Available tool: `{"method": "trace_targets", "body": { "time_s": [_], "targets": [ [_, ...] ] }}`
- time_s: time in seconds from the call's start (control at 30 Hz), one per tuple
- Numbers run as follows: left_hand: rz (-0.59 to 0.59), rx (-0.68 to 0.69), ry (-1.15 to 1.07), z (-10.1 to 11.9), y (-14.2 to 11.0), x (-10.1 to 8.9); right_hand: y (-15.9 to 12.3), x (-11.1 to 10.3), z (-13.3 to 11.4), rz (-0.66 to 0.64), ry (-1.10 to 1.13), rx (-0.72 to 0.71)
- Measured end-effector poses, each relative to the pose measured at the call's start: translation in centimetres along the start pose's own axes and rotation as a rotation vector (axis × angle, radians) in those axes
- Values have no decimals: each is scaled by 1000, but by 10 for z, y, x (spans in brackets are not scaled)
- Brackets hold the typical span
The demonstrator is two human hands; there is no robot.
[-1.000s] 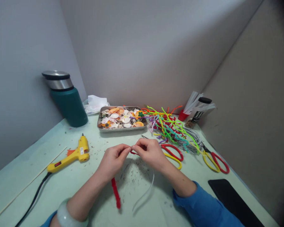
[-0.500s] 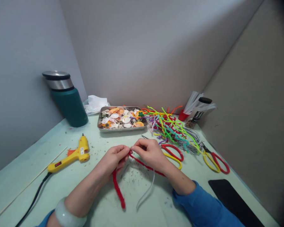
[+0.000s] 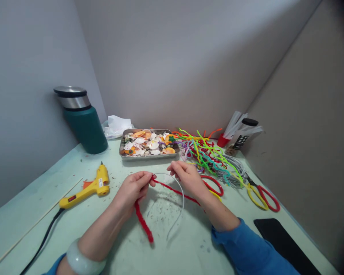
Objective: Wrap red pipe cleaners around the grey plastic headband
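My left hand (image 3: 134, 188) is closed in a pinch on a red pipe cleaner (image 3: 143, 225), which is wound thickly round one end of a thin white headband (image 3: 180, 214) and hangs toward me. A thin red strand (image 3: 174, 191) runs from that pinch to the right, under my right hand. My right hand (image 3: 187, 177) is closed round the headband's arch near its top. Both hands hover over the pale green table (image 3: 31, 206), a short way apart.
A yellow glue gun (image 3: 87, 189) with black cord lies left. A green flask (image 3: 83, 122) stands at the back left. A metal tray of shells (image 3: 149, 145), a heap of coloured pipe cleaners (image 3: 206, 152), two red-and-yellow scissors (image 3: 259, 194), a black phone (image 3: 281, 244).
My hands have drawn apart. The right hand moved right and away from me, the headband's arch now shows between them, and a red strand has been pulled out.
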State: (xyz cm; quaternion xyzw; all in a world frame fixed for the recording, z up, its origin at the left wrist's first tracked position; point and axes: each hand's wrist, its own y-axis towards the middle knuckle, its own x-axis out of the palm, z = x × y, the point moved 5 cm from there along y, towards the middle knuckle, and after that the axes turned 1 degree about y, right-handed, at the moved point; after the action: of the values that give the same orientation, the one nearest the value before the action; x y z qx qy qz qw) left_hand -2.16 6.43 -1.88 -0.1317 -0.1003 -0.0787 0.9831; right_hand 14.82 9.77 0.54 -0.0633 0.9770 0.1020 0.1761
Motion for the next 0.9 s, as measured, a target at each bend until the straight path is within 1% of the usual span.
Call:
{"method": "trace_targets", "body": {
  "time_s": [0.03, 0.1, 0.2, 0.27, 0.3, 0.37, 0.4, 0.43, 0.53, 0.6, 0.63, 0.67, 0.73, 0.8, 0.87, 0.9],
  "targets": [
    [13, 16, -19, 1, 0, -1, 1, -2, 2, 13, 6, 8],
    [25, 39, -62, 3, 1, -3, 1, 0, 4, -41, 56, 41],
    [39, 40, -117, 2, 1, -4, -4, 11, 5, -240, 179, 121],
    [46, 33, -152, 1, 3, -4, -9, 18, 4, -352, 194, 134],
    [48, 27, -169, 0, 3, -4, -10, 20, 3, -381, 178, 123],
    [55, 8, -202, -2, 5, -5, -10, 21, 4, -378, 103, 93],
    [63, -6, -216, -3, 6, -6, -8, 20, 5, -338, 53, 84],
    [72, -21, -227, -4, 7, -6, -6, 16, 5, -263, 1, 73],
    [119, -37, -236, -7, 9, -9, -1, -2, 1, 8, -165, -10],
    [148, -28, -222, -7, 9, -11, -2, -11, -7, 55, -314, -116],
    [160, -24, -212, -7, 8, -12, -3, -14, -11, 40, -415, -160],
    [169, -17, -202, -7, 8, -12, -5, -19, -14, 23, -539, -167],
    [178, 13, -182, -7, 8, -13, -9, -33, -17, 62, -786, -100],
    [172, 80, -164, -3, 7, -12, -17, -52, -23, 173, -997, -14],
    [144, 176, -146, 2, 5, -10, -32, -65, -36, 268, -1120, -8],
    [126, 225, -137, 5, 4, -9, -43, -69, -43, 311, -1131, -15]
  ]
}}
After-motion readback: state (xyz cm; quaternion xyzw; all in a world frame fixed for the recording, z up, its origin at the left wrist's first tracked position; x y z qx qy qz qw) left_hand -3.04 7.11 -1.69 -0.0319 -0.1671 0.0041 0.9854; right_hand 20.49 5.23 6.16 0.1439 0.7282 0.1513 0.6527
